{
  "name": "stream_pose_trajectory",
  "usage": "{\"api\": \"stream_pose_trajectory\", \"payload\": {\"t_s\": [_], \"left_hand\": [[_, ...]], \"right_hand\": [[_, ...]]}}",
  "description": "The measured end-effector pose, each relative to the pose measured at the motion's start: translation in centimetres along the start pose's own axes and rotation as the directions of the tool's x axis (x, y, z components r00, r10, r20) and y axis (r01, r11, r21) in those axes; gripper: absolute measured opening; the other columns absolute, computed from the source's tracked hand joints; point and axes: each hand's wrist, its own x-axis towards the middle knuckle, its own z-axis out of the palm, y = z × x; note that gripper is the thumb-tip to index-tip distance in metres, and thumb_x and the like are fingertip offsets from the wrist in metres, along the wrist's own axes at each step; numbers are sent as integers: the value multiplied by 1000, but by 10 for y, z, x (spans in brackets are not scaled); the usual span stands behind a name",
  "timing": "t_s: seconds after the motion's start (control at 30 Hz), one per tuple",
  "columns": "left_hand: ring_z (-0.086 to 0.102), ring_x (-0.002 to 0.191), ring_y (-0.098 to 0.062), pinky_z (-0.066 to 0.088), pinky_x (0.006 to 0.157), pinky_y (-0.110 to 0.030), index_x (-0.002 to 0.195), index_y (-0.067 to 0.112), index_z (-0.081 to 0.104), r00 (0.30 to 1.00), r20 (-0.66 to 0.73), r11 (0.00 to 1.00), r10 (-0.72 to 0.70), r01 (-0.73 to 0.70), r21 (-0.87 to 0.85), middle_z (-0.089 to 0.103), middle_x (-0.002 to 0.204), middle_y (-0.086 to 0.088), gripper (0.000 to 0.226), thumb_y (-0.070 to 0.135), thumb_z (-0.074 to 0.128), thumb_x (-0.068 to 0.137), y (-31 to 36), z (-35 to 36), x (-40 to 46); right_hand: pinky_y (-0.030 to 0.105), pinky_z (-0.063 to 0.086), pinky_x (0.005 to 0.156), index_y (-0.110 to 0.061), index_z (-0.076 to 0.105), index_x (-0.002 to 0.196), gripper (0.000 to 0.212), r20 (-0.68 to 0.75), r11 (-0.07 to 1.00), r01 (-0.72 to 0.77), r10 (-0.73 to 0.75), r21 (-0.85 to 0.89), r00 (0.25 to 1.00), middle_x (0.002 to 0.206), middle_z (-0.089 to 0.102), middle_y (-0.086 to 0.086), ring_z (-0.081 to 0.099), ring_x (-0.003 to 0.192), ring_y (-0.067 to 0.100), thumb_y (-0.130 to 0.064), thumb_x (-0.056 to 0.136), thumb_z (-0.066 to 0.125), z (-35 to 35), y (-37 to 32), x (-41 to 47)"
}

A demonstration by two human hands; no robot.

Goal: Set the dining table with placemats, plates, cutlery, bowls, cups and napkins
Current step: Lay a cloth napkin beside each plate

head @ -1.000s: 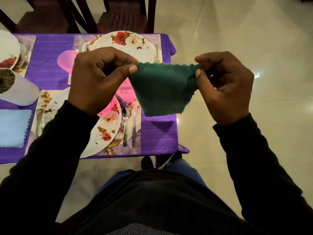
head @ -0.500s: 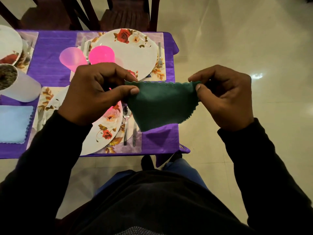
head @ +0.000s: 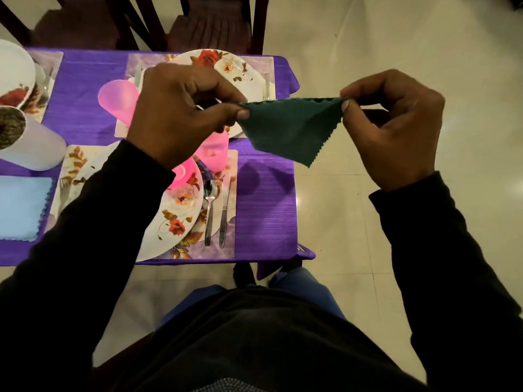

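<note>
One green napkin pinched taut between left hand and right hand, above the bench; beside it two floral plates, one spoon, one knife.

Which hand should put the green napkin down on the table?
Probably the left hand. It pinches the napkin right above the purple table, near the spoon and knife. The right hand is out over the floor.

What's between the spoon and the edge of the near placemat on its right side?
In the head view, a table knife lies there, parallel to the spoon, both on the near placemat beside the flowered plate.
</note>
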Motion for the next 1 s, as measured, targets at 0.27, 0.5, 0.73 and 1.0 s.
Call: {"api": "stream_pose_trajectory", "payload": {"t_s": [0.27,0.5,0.73,1.0], "left_hand": [[69,68,-9,56,64,-21,84,17,79,980,172,992,-101,111,-51,73,78,10,12,18,87,75,-32,23,-66],[66,73,-2,58,73,-37,80,32,75,802,490,938,-342,326,121,71,78,17,16,19,84,79,-86,78,-154],[63,78,1,58,77,-32,88,32,75,745,521,906,-417,389,169,69,85,17,13,20,78,85,-94,83,-173],[61,71,-8,53,72,-30,92,25,76,890,196,907,-413,383,173,70,89,10,7,22,77,86,-85,89,-139]], "right_hand": [[31,59,79,-4,72,89,18,230,991,-114,95,72,969,89,73,2,70,87,13,-17,83,62,18,37,-73],[35,57,82,-16,72,84,11,598,936,-317,345,-155,723,84,71,-8,66,83,7,-7,79,67,49,86,-162],[24,51,65,-15,69,81,6,742,897,-334,430,-289,514,73,65,-7,59,67,9,-10,78,68,61,90,-175],[21,50,66,-18,69,83,11,656,901,-333,432,-280,618,74,66,-8,61,67,7,-7,80,68,60,97,-149]]}}
